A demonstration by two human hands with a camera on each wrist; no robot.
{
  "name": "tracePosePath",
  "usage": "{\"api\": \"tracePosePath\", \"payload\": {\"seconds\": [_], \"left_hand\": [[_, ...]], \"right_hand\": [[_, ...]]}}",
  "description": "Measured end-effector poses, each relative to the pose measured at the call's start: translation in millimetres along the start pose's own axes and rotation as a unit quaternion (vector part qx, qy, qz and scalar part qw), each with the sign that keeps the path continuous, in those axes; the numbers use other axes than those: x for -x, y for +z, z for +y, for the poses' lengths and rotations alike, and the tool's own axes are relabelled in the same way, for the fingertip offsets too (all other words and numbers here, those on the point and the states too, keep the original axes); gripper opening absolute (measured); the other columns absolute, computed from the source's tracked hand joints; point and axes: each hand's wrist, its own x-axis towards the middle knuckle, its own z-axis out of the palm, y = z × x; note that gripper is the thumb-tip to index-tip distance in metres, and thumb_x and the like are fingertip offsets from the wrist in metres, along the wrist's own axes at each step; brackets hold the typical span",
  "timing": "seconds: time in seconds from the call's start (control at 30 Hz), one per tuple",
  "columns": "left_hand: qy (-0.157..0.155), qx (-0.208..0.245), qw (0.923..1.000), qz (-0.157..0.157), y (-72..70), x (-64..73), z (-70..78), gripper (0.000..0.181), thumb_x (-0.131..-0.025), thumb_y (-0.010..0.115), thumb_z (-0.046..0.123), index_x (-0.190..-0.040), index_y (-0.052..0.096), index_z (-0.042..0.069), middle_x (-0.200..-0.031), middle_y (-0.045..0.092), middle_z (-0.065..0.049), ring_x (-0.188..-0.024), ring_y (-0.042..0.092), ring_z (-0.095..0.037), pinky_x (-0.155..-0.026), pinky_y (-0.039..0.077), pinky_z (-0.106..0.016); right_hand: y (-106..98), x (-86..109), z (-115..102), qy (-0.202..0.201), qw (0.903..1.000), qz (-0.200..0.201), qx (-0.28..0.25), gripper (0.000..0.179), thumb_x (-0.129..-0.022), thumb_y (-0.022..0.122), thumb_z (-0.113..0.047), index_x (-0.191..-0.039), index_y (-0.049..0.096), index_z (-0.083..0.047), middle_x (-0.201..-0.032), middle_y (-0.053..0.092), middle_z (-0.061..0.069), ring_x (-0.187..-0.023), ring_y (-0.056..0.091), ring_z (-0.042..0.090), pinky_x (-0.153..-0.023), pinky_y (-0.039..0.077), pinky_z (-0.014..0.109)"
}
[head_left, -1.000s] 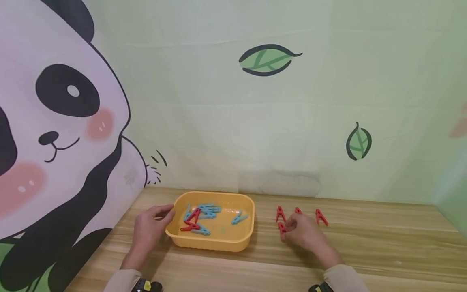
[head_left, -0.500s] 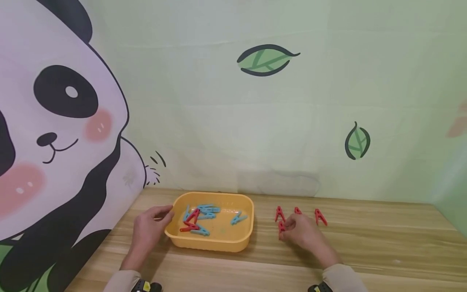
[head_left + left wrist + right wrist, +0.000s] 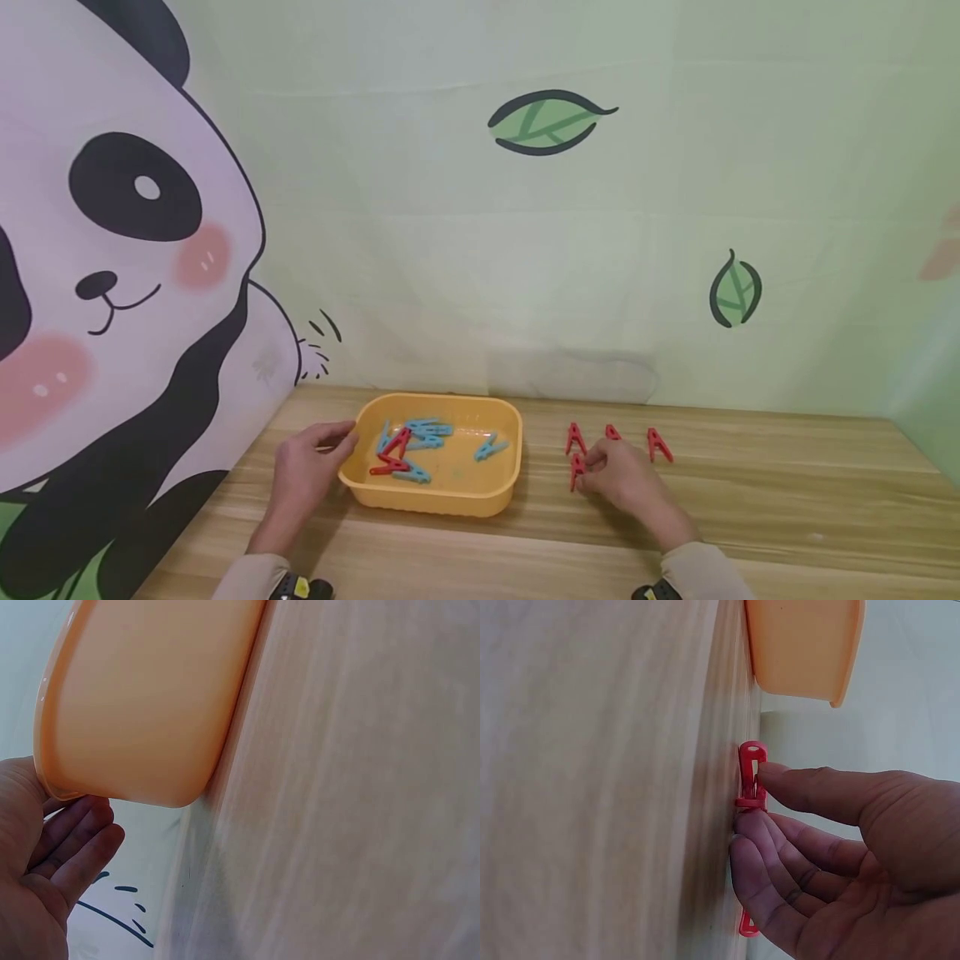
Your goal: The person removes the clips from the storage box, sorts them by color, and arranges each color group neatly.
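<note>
My left hand rests at the left rim of a yellow plastic basket, its fingers loosely bent. In the left wrist view the fingertips meet the outer edge of the rim. On the wooden table to the right, my right hand pinches a red clothespin between thumb and fingers. The right wrist view shows the thumb on this clothespin. Behind it lies another red clothespin; a third red clothespin is partly hidden by the hand, and a further red clothespin lies to the right.
Inside the basket lie several blue clothespins bunched at the left, red clothespins among them, and a lone blue clothespin at the right. A green printed backdrop stands behind the table, with a panda picture at left.
The red clothespin in my right hand has shifted slightly left and turned a little, lining up more under the one behind it. My left hand and the basket have stayed put.
</note>
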Motion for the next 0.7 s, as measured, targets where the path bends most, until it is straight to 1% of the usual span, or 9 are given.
{"api": "tracePosePath", "payload": {"seconds": [0.17, 0.37, 0.53, 0.7], "left_hand": [[-0.004, 0.006, 1.0000, -0.003, -1.5, 0.7, 1.3, 0.026, -0.098, 0.078, 0.011, -0.121, 0.078, 0.000, -0.114, 0.078, -0.017, -0.105, 0.075, -0.033, -0.089, 0.063, -0.041], [0.004, 0.005, 1.0000, 0.002, -1.6, 0.7, 1.3, 0.025, -0.097, 0.079, 0.010, -0.119, 0.079, -0.001, -0.113, 0.078, -0.017, -0.104, 0.075, -0.033, -0.088, 0.063, -0.042], [0.008, 0.002, 1.0000, 0.004, -1.3, 0.8, 1.5, 0.024, -0.097, 0.079, 0.010, -0.119, 0.079, -0.001, -0.112, 0.078, -0.017, -0.103, 0.076, -0.033, -0.088, 0.063, -0.042], [0.005, 0.004, 1.0000, -0.001, -1.2, 1.3, 1.9, 0.024, -0.098, 0.078, 0.009, -0.120, 0.079, -0.001, -0.113, 0.078, -0.018, -0.104, 0.075, -0.034, -0.089, 0.063, -0.043]], "right_hand": [[2, 0.0, 1, -0.001, 1.0000, 0.005, 0.002, 0.022, -0.081, 0.088, -0.005, -0.096, 0.073, 0.001, -0.083, 0.067, 0.002, -0.078, 0.061, 0.017, -0.067, 0.053, 0.032], [2, -0.4, 1, 0.000, 1.0000, 0.005, 0.004, 0.022, -0.081, 0.088, -0.006, -0.095, 0.073, 0.001, -0.083, 0.067, 0.002, -0.078, 0.059, 0.018, -0.067, 0.052, 0.032], [-4, -1.9, 0, -0.006, 1.0000, 0.003, -0.004, 0.022, -0.084, 0.083, -0.005, -0.102, 0.073, 0.002, -0.089, 0.069, 0.004, -0.085, 0.064, 0.020, -0.074, 0.059, 0.038], [-10, -1.7, -5, -0.027, 0.9990, 0.019, -0.029, 0.019, -0.090, 0.080, -0.004, -0.106, 0.073, 0.003, -0.092, 0.071, 0.005, -0.089, 0.068, 0.022, -0.080, 0.061, 0.042]]}}
